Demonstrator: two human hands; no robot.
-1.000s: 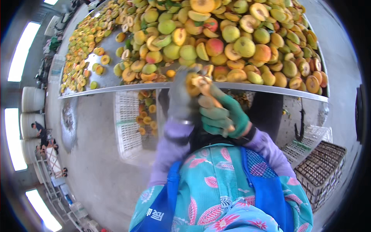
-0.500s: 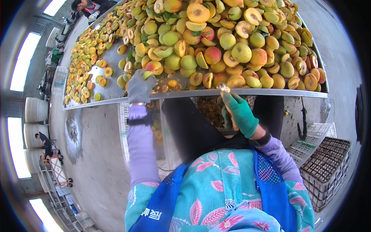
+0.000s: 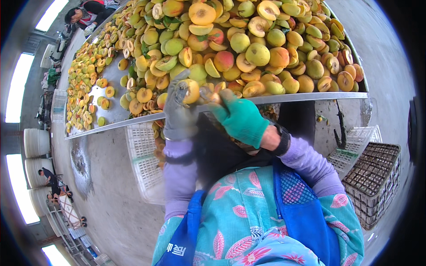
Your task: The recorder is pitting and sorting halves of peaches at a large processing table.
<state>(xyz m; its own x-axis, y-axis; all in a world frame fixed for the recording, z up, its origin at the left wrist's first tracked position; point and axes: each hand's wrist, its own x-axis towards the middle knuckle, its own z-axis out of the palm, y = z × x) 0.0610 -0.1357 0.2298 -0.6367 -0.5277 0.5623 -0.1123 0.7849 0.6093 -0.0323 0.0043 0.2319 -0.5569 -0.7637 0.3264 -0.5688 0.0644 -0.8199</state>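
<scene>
My left hand (image 3: 181, 113), in a grey glove, is closed around a peach half (image 3: 191, 91) with its cut yellow face showing. It is just above the near rim of a metal table (image 3: 310, 96). My right hand (image 3: 243, 120), in a green glove, grips a pitting tool (image 3: 207, 95) whose blurred metal tip is beside that peach half. The fingers hide most of the tool's handle. Beyond both hands, a deep heap of whole and halved peaches (image 3: 257, 54) covers the table.
Below the table, left of my legs, is a white slatted crate (image 3: 143, 155) with peach halves by it. On the right a white crate (image 3: 355, 141) leans by a dark-topped basket (image 3: 372, 177). Another person (image 3: 84, 17) is at the far left; pale vats (image 3: 37, 142) line the wall.
My left hand has moved right and now holds a peach half. My right hand has swung left with the tool, bringing the two hands together. The view has shifted slightly.
</scene>
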